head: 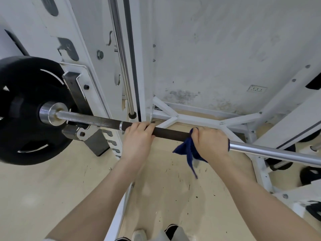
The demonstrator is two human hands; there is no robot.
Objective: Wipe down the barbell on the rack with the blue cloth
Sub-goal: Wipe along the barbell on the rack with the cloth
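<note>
Here the white rack fills the far left of the scene, its upright punched with slots, and its base frame spreads across the far floor toward the right. A black weight plate sits on the left end of the barbell, just outside the rack's hook. The barbell runs from that plate at the left across to the near right edge, bright metal at each end and a dark section in the middle.

The left hand has its fingers curled over the dark section near its left end, gripping the bar bare. The right hand is wrapped around the bar where the dark section meets the bright metal, with the blue cloth clamped between palm and bar; loose corners of the cloth hang down on its left side.

To wipe well, the right hand should probably keep the cloth wrapped all the way round the shaft and slide along its length with steady pressure, twisting a little, while the left hand steadies the bar against rolling.

No brand or readable writing shows; the plate bears only white arc markings.
</note>
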